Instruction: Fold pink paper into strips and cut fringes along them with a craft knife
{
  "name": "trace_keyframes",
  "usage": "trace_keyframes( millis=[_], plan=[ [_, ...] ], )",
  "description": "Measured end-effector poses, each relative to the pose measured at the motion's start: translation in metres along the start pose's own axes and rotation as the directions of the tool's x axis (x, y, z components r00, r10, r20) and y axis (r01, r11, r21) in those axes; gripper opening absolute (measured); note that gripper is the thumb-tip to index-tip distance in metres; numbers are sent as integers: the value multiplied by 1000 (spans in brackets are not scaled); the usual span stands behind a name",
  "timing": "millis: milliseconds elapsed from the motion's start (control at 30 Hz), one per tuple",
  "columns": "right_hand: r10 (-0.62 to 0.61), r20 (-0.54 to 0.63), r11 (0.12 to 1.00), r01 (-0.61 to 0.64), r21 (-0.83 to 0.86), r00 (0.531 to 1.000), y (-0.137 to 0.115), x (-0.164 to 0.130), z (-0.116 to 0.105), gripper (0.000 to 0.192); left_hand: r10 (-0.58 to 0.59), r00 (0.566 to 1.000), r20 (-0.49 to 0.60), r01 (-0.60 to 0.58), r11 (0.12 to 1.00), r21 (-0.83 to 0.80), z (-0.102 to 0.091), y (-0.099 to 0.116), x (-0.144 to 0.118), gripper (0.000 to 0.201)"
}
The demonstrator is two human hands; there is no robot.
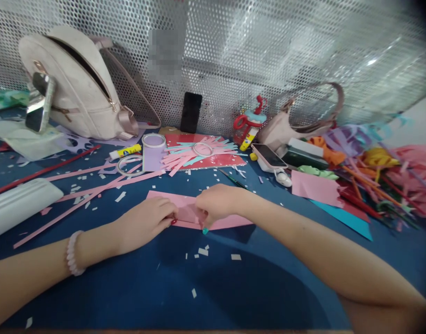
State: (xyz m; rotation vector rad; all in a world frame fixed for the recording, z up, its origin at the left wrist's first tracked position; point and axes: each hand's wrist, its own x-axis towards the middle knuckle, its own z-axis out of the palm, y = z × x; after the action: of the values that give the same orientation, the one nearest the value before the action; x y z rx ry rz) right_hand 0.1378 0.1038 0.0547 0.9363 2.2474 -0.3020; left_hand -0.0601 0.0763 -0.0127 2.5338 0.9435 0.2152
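While paper scraps (203, 251) litter nearby, both hands press pink paper (230, 221).

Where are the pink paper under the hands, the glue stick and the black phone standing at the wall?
pink paper (230, 222): head view, on its right end beside the right hand.
glue stick (125, 151): head view, on the yellow body.
black phone (191, 112): head view, on the middle of its dark screen.
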Motion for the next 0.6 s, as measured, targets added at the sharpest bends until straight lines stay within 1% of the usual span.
trace_keyframes(
  millis=[133, 233, 300, 467, 600],
  plan=[
    [68, 44, 995, -65, -78, 997, -1, -4, -1, 31, -1, 1000, 3, 2, 1000, -15, 1, -1, -1, 18],
    [133, 58, 986, -126, -109, 989, 5, -10, 5, 32, -2, 1000, 4, 2, 1000, -24, 1, -2, -1, 19],
    [164, 63, 982, -157, -101, 985, 11, -16, 12, 33, -4, 1000, 4, 4, 1000, -29, 2, -3, -1, 20],
    [194, 20, 981, -194, -32, 981, 23, -34, 30, 36, -9, 1000, 5, 9, 999, -39, 2, -4, -1, 19],
    [210, 36, 978, -211, 8, 977, 25, -42, 34, 34, -13, 1000, 6, 14, 999, -39, 2, -4, -2, 19]
  ],
)
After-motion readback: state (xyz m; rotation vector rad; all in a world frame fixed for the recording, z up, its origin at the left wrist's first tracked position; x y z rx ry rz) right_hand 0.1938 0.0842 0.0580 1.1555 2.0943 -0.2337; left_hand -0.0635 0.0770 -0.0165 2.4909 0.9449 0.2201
